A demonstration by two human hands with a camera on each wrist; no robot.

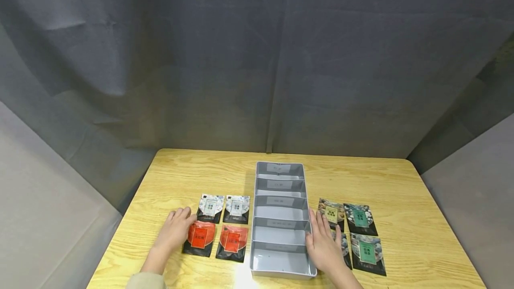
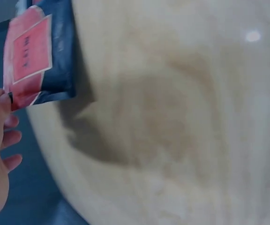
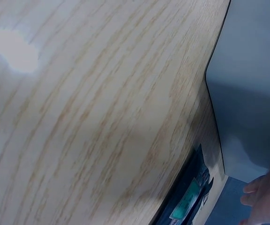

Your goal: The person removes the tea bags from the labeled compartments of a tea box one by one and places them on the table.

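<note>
My left hand (image 1: 173,230) pinches the corner of a red-and-black sachet (image 1: 199,238) between thumb and finger. In the left wrist view the pinched sachet (image 2: 32,51) tilts, with its shadow falling on the table. Beside it lies a second red-and-black sachet (image 1: 231,242). My right hand (image 1: 324,245) rests against the right side of a long grey tray (image 1: 254,244), its fingers extended toward the back. The tray has several compartments in a row, each with a pale label on its wall. In the right wrist view the fingers (image 3: 252,192) are right by the tray's wall (image 3: 247,117).
Behind the red sachets lie two white-and-black sachets (image 1: 210,208). Right of the tray are a yellow-labelled sachet (image 1: 332,213), two green-labelled sachets (image 1: 367,253) and another partly hidden by my right hand. A wooden table (image 1: 201,164) carries everything, with a dark curtain (image 1: 225,79) behind.
</note>
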